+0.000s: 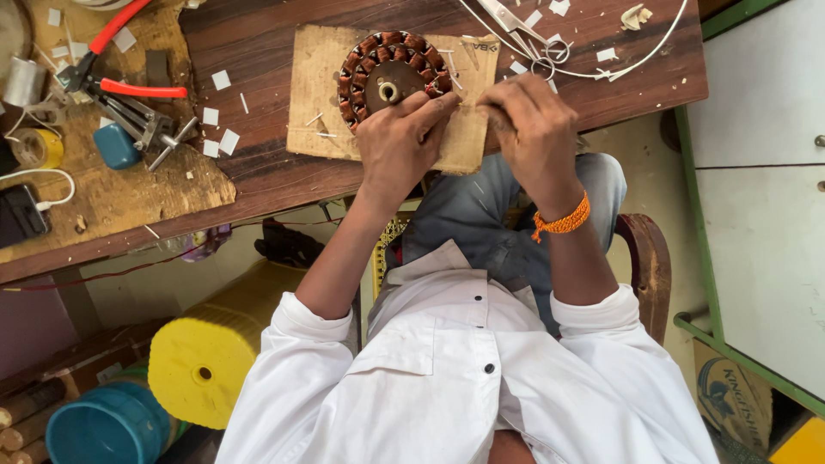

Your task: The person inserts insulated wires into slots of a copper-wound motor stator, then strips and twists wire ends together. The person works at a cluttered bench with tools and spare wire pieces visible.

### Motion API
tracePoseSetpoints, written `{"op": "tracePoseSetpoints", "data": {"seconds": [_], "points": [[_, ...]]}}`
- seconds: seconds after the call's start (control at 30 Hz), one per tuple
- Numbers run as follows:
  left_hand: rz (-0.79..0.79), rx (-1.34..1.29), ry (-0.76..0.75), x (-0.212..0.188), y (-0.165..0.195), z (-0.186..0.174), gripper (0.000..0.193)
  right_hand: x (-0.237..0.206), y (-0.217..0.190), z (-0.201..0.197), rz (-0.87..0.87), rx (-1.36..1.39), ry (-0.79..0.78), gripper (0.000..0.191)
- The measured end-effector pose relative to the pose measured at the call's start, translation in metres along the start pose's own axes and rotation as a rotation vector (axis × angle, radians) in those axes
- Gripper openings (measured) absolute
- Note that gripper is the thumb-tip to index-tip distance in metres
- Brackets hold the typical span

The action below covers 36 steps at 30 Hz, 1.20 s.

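So the big thing here is the dark wooden workbench (258, 163), with a lighter worn board (112, 193) lying over its left end. On that board sit red-handled pliers (129, 77), a metal clamp-like tool (142, 125), a little blue pot (116, 146) and a roll of yellow tape (39, 148), all parked off to the side, probably so they stay within reach.

In the middle there's a scrap of cardboard (318, 94) used as a mat, and the round wound stator (391, 73) lies flat on it, likely so the bench doesn't scuff the copper coils.

The left hand (400, 146) rests on the stator's near edge, fingers pressing down, looks like it's steadying it. The right hand (533, 129) is just beside it over the cardboard's right edge, fingers curled in a pinch; can't tell what's in it, it's hidden.

Scissors (516, 26) lie behind that hand, and white paper bits (222, 80) are scattered around.
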<state>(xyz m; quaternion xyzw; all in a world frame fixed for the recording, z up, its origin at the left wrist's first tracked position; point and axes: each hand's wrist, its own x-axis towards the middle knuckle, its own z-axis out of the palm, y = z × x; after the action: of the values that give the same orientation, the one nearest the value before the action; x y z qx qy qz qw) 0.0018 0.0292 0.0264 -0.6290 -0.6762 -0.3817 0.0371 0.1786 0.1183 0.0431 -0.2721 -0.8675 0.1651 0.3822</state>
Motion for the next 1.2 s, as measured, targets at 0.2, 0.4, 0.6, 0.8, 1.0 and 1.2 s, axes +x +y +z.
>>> {"op": "tracePoseSetpoints", "data": {"seconds": [0.2,0.4,0.6,0.8,1.0,1.2], "points": [[0.085,-0.046,0.042,-0.004,-0.009,0.001,0.021,0.016,0.023,0.025,0.017,0.043,0.024,0.017],[0.041,-0.086,0.136,-0.005,-0.008,0.002,0.022,0.001,-0.006,0.022,0.043,0.071,-0.075,0.009],[0.103,-0.042,0.099,-0.005,-0.005,0.002,0.025,0.003,-0.019,-0.001,-0.002,0.009,-0.099,0.010],[0.130,-0.119,0.159,-0.002,-0.006,-0.006,0.025,0.020,-0.009,0.014,0.017,-0.057,-0.102,0.009],[0.145,-0.155,0.131,-0.006,-0.009,-0.003,0.023,-0.008,-0.017,-0.004,-0.037,0.051,-0.181,0.010],[0.165,-0.186,0.131,-0.006,-0.011,-0.007,0.023,0.024,0.008,0.020,-0.117,0.027,-0.098,0.005]]}}
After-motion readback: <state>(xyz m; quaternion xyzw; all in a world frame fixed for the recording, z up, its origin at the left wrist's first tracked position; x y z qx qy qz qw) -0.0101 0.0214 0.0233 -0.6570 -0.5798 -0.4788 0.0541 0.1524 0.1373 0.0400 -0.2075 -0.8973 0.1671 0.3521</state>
